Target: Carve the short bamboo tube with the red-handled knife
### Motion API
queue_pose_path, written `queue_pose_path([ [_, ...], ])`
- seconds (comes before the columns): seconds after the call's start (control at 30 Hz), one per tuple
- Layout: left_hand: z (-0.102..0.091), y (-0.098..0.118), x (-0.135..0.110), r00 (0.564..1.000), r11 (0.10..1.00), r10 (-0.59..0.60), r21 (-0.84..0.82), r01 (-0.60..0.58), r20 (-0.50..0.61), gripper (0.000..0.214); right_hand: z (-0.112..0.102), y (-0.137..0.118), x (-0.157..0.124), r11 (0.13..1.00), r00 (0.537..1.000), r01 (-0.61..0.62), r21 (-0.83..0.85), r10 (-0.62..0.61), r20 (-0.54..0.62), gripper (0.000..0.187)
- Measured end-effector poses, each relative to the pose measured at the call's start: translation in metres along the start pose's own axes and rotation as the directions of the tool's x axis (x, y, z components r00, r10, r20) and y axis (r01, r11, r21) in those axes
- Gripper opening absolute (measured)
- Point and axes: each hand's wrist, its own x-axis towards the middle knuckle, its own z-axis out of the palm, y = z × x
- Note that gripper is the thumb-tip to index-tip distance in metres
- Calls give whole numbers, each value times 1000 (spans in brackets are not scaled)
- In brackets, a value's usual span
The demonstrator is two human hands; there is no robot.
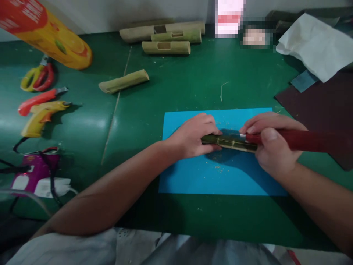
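Dark green bamboo stick [230,142] lies on a blue paper sheet [217,176], right of centre toward the green tabletop's [138,110] near edge. Left hand [197,136] clamps its left end, against rolling, I judge. Right hand [271,147] grips a red-handled knife [298,140], blade tip on the stick. Shavings dot the sheet.

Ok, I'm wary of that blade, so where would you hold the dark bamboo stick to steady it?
Grip the dark bamboo stick at its left end, coming from the left with fingers wrapped over the top, as the left hand does. It lies flat on the blue sheet, and the right hand holds the red-handled knife against its right half.
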Motion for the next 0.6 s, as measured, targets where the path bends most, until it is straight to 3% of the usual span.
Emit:
queue_pose_path([
  [0.1,1,-1,1,1000,1000,23,-2,-23,-17,28,0,2,2,999,999,33,3,-33,36,16],
  [0.23,3,-1,2,1000,1000,2,12,-2,-11,28,-1,2,5,997,992,-24,-74,33,118,21],
  [0.6,0,2,2,1000,1000,-3,7,3,0,22,3,1,5,998,995,-56,-34,58,80,19],
])
